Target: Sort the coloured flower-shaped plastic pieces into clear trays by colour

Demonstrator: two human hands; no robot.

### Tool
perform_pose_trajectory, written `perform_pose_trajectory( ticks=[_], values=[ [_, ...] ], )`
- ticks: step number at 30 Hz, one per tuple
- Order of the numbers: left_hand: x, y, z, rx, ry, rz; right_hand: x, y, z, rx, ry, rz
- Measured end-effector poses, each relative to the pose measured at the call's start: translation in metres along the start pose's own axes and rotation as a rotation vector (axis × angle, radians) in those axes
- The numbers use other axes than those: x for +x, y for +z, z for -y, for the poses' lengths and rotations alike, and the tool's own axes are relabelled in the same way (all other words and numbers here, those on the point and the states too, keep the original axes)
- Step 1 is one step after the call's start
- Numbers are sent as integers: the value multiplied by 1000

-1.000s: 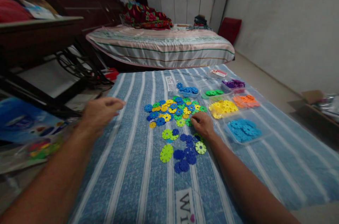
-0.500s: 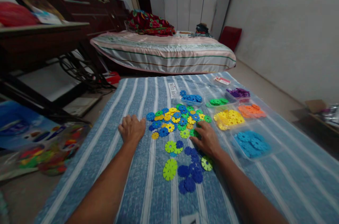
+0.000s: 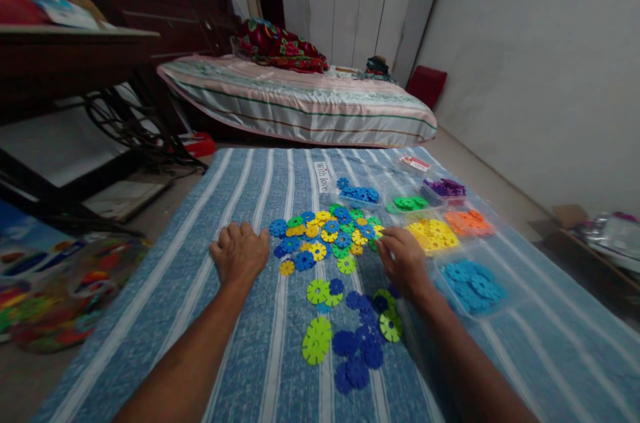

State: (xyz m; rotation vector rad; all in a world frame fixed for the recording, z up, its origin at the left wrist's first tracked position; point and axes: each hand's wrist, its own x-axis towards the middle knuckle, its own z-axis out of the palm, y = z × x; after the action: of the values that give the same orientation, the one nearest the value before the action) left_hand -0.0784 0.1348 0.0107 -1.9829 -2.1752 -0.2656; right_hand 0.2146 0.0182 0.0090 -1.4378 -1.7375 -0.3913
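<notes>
A loose pile of notched plastic discs (image 3: 319, 251), mixed blue, yellow and green, lies on the striped cloth between my hands. My left hand (image 3: 241, 253) rests on the cloth left of the pile, its fingers apart and slightly bent, with nothing in it. At the pile's right edge, the thumb and forefinger of my right hand (image 3: 404, 260) close on a green disc (image 3: 373, 245), mostly covered by the fingers. Nearer me lie lime discs (image 3: 317, 341) and a cluster of dark blue discs (image 3: 357, 372).
Clear plastic boxes on the right hold light blue discs (image 3: 473, 284), yellow discs (image 3: 433, 234), orange discs (image 3: 469, 223), purple discs (image 3: 447, 188), green discs (image 3: 410, 203) and blue discs (image 3: 361, 194). A bed (image 3: 300, 100) stands beyond; a clear bag of colored pieces (image 3: 75, 310) is at left.
My right hand has shifted slightly right, and the green disc has left its spot by the lime one. Lime and dark blue discs beneath my wrist show more. My left hand stays in place.
</notes>
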Motion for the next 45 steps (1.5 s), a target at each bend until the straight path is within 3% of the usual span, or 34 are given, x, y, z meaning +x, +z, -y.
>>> perform_pose_trajectory(
  ticks=[5, 8, 18, 27, 32, 38, 45],
  values=[
    [0, -4, -1, 13, -12, 28, 48, -22, -38, -278, 82, -179],
    [0, -5, -1, 17, -9, 30, 58, -25, -47, -390, 155, -206],
    [0, -7, 0, 33, -3, 23, -10, 17, 7, -206, 7, 105],
    [1, -5, 0, 37, 0, 22, -20, 20, -4, -309, 263, 267],
    [1, -2, 1, 33, -1, 1, -20, 26, -2, -343, 290, 359],
    [1, -2, 1, 26, -4, 7, -22, 30, -5, -369, 215, 289],
    [-1, -3, 0, 24, -7, 14, -25, 24, 2, -172, 37, 94]
  ],
)
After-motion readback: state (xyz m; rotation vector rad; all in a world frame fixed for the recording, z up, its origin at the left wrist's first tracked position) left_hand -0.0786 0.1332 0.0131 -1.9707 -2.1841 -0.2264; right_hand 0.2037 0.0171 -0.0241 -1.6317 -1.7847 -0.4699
